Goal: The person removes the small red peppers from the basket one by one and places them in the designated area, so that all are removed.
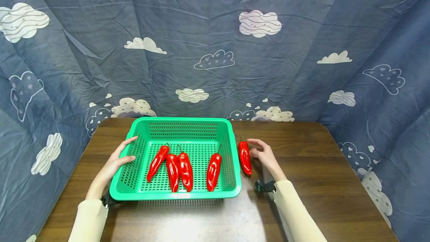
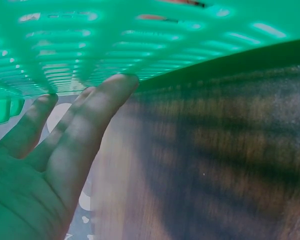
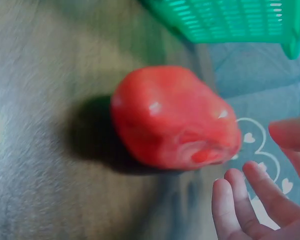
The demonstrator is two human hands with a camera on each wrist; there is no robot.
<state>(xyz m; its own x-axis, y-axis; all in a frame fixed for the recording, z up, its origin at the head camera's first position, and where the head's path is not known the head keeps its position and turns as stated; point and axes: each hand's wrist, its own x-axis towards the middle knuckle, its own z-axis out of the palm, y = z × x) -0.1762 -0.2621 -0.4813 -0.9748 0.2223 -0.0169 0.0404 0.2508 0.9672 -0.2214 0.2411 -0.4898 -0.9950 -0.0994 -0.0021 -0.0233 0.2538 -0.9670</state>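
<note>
A green plastic basket [image 1: 181, 196] with slotted walls stands on the table. Several red peppers with thin stems lie on its slotted floor, among them a pepper [image 1: 214, 171] at the right. My left hand [image 1: 112, 165] is at the basket's left side, thumb and forefinger spread over the rim. From the left wrist, straight fingers [image 2: 85, 135] lie against the slotted wall. Outside the right wall, another red pepper [image 1: 245, 158] lies lengthwise on the wood. Just right of it is my right hand [image 1: 265, 158], thumb and fingers spread, with a gap to the pepper [image 3: 175, 117] in the right wrist view.
The brown wooden table [image 1: 302, 152] extends to both sides of the basket. Behind it hangs a dark blue curtain [image 1: 188, 18] with cloud prints. Black straps [image 1: 265, 186] circle both wrists below cream sleeves [image 1: 295, 212].
</note>
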